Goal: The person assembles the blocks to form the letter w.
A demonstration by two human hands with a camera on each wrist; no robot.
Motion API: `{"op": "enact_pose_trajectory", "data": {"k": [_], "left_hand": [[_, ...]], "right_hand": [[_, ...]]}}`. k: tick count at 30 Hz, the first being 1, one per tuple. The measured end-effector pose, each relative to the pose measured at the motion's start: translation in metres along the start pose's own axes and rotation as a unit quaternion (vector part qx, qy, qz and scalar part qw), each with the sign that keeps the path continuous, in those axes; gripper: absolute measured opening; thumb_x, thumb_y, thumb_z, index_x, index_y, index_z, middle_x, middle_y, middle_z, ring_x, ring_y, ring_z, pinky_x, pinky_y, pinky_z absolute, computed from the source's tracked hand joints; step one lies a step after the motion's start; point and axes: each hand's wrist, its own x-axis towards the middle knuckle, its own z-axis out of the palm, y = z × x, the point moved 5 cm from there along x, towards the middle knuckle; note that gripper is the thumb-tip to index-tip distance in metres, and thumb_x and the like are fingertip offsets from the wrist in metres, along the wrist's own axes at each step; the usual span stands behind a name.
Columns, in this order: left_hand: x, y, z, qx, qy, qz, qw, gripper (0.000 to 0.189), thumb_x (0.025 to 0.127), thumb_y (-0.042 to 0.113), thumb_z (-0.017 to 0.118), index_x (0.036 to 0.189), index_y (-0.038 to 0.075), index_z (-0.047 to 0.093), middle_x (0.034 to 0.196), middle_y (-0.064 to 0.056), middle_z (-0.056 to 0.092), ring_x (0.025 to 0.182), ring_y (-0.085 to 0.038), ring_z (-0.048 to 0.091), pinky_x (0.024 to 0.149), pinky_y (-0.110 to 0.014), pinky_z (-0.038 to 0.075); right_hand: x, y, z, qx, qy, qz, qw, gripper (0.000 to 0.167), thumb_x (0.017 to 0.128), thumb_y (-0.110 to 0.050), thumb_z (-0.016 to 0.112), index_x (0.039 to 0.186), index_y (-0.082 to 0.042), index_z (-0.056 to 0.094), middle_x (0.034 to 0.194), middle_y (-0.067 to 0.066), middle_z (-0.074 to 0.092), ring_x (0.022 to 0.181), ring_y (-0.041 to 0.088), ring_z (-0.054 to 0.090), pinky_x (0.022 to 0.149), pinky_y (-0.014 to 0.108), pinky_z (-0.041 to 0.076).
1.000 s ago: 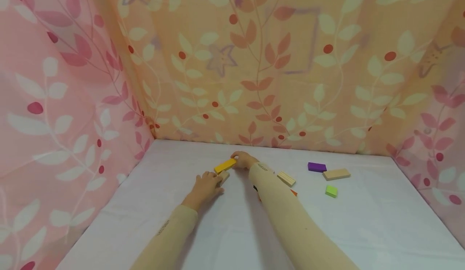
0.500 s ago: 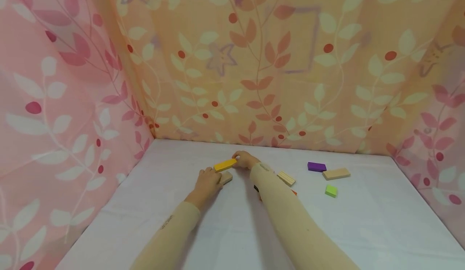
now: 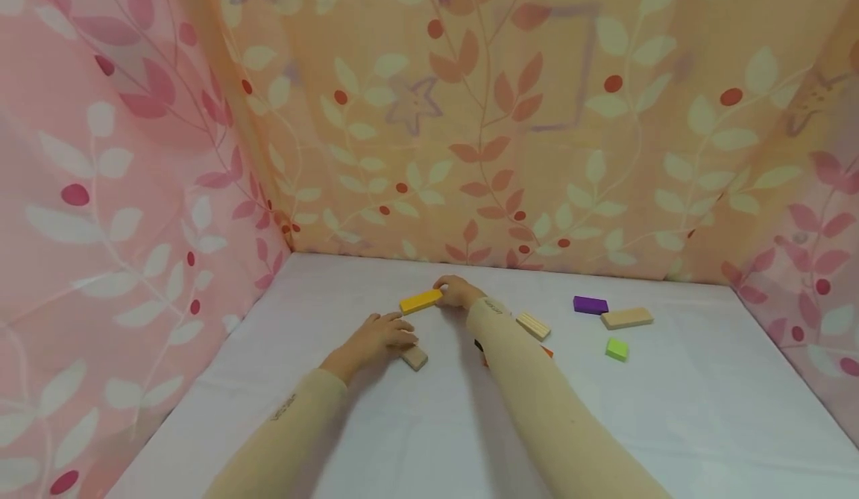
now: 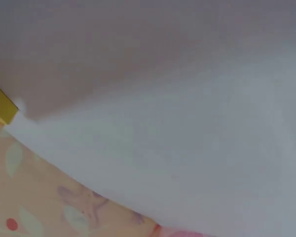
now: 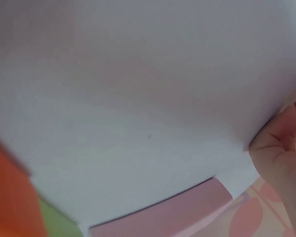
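Your right hand (image 3: 458, 292) pinches the yellow block (image 3: 420, 303) near the back table (image 3: 416, 439) edge. Your left hand (image 3: 371, 339) partly hides the tan block (image 3: 414, 357), nearer the front; I can't tell if its fingers grip.

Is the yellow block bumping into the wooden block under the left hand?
Apart. The head view shows white tabletop between the yellow block and the wooden block by the left hand.
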Motion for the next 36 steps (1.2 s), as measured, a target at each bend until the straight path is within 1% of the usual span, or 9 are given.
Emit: {"op": "enact_pose_trajectory", "data": {"k": [6,11,15,18,22,24,27,32,36], "left_hand": [[-0.015,0.014,-0.002,0.082,0.053,-0.004,0.9952,0.036,0.087,0.010,0.071,0.123,0.016,0.067,0.111,-0.003,0.067,0.107,-0.025,0.059,0.077,-0.039,0.046],[-0.031,0.027,0.004,0.097,-0.005,-0.006,0.9952,0.034,0.093,0.015,0.065,0.127,0.017,0.063,0.125,-0.008,0.062,0.113,-0.031,0.058,0.083,-0.044,0.049],[-0.035,0.023,0.011,0.064,-0.068,-0.036,0.9949,0.041,0.097,0.008,0.056,0.137,0.013,0.056,0.141,-0.012,0.052,0.128,-0.037,0.048,0.097,-0.055,0.043],[-0.036,0.016,0.013,0.067,-0.092,-0.029,0.9931,0.046,0.096,0.004,0.053,0.141,0.015,0.054,0.148,-0.008,0.045,0.137,-0.035,0.038,0.104,-0.059,0.034],[-0.033,0.009,0.009,0.101,-0.088,0.013,0.9909,0.048,0.095,0.003,0.052,0.141,0.018,0.053,0.150,-0.002,0.044,0.141,-0.032,0.031,0.106,-0.062,0.029],[-0.032,0.007,0.008,0.103,-0.091,0.017,0.9904,0.049,0.096,0.004,0.052,0.142,0.018,0.052,0.151,-0.001,0.042,0.142,-0.032,0.029,0.107,-0.063,0.028],[-0.029,0.007,0.010,0.105,-0.103,0.007,0.9890,0.050,0.097,0.006,0.051,0.145,0.019,0.048,0.152,-0.002,0.041,0.141,-0.031,0.031,0.107,-0.059,0.030],[-0.024,0.014,0.013,0.108,-0.091,-0.010,0.9899,0.047,0.098,0.008,0.053,0.143,0.020,0.049,0.146,-0.007,0.047,0.133,-0.032,0.043,0.101,-0.056,0.038],[-0.023,0.014,0.015,0.096,-0.095,-0.032,0.9904,0.047,0.098,0.006,0.052,0.142,0.022,0.052,0.149,-0.005,0.044,0.136,-0.032,0.039,0.103,-0.057,0.036]], "right_hand": [[0.003,0.004,0.004,0.035,0.007,0.002,0.9994,0.035,0.089,-0.013,0.071,0.124,-0.012,0.064,0.145,0.013,0.046,0.117,0.025,0.045,0.107,0.045,0.033],[0.005,0.004,0.007,0.054,0.011,0.006,0.9985,0.033,0.088,-0.012,0.072,0.120,-0.011,0.066,0.140,0.012,0.050,0.105,0.023,0.047,0.101,0.041,0.038],[0.004,0.004,0.006,0.051,0.014,0.006,0.9986,0.032,0.088,-0.013,0.072,0.120,-0.010,0.066,0.139,0.012,0.050,0.102,0.022,0.047,0.098,0.040,0.039],[0.004,0.005,0.006,0.053,0.014,0.007,0.9985,0.032,0.088,-0.012,0.072,0.120,-0.010,0.065,0.139,0.013,0.050,0.103,0.023,0.048,0.099,0.040,0.039],[0.003,0.006,0.004,0.053,0.017,0.008,0.9984,0.032,0.088,-0.012,0.072,0.120,-0.010,0.065,0.138,0.013,0.051,0.105,0.023,0.048,0.099,0.040,0.039],[0.003,0.006,0.004,0.053,0.017,0.009,0.9984,0.032,0.088,-0.012,0.072,0.119,-0.010,0.065,0.139,0.013,0.050,0.105,0.023,0.048,0.099,0.040,0.039],[0.004,0.007,0.005,0.062,0.012,0.016,0.9979,0.033,0.088,-0.012,0.072,0.120,-0.010,0.065,0.139,0.013,0.050,0.105,0.022,0.048,0.098,0.039,0.040],[0.004,0.006,0.005,0.059,0.015,0.014,0.9980,0.039,0.087,-0.012,0.073,0.125,-0.011,0.064,0.143,0.013,0.047,0.115,0.024,0.047,0.105,0.042,0.036],[0.001,0.005,0.004,0.039,0.022,0.005,0.9990,0.043,0.087,-0.012,0.072,0.129,-0.011,0.063,0.146,0.013,0.045,0.123,0.025,0.044,0.109,0.043,0.032]]}}
